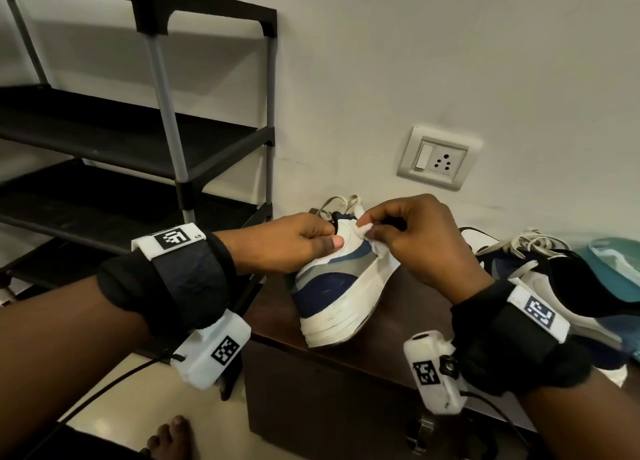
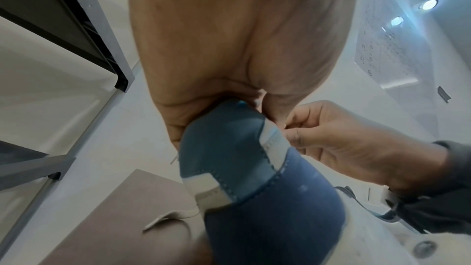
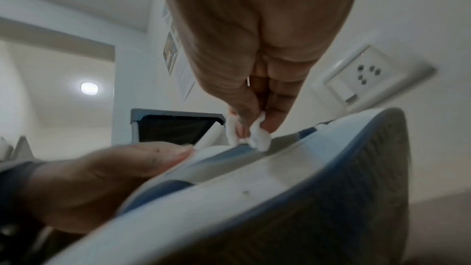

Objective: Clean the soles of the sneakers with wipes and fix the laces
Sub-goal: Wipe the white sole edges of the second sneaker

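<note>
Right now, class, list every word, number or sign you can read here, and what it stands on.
"LS" or "L5", too small to settle: left wristband tag.
Wrist cameras: square codes only, no letters.
Wall sheet: print too blurred.
Wall poster: too blurred.
Sneaker: no brand visible.

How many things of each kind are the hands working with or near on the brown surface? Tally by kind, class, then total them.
Sneakers: 2, one held, one lying at the right
Wipes: 1
Hands: 2, left, right
Total: 5
</note>
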Tool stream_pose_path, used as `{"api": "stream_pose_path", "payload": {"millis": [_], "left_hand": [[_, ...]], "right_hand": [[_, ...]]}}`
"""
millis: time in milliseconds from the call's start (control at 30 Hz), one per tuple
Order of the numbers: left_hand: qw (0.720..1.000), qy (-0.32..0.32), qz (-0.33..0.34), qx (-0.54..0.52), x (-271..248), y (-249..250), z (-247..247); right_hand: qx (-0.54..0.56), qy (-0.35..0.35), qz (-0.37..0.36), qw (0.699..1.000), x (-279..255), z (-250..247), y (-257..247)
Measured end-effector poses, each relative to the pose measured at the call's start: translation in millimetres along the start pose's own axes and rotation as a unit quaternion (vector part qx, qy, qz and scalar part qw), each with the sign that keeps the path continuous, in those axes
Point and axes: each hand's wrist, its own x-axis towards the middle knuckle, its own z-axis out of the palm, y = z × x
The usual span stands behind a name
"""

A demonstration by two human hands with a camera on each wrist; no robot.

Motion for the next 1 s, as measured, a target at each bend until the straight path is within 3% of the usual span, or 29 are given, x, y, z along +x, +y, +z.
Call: {"api": "stream_pose_path", "payload": {"millis": [133,333,500,633,733,833,1000], "left_hand": [[1.000,0.004,0.006,-0.001,-2,0,3],[1.000,0.005,0.000,0.008,2,-4,2],[1.000,-0.003,-0.017,0.004,3,-9,-3],[0.999,-0.005,-0.033,-0.026,-2,-17,-8],[0.999,0.001,-0.031,-0.028,-3,-18,-8],[0.999,0.001,-0.024,-0.026,-1,-15,-5],[1.000,-0.004,-0.015,-0.021,0,-13,-5]], "right_hand": [[-0.096,0.054,0.018,0.994,11,-6,19],[-0.047,0.061,0.024,0.997,3,2,11],[0.045,0.002,0.034,0.998,-21,15,-6],[0.035,-0.073,-0.036,0.996,-26,20,-11],[-0.040,0.013,-0.068,0.997,-8,12,11],[-0.065,0.102,-0.028,0.992,10,0,30],[-0.049,0.047,-0.007,0.998,-3,9,18]]}}
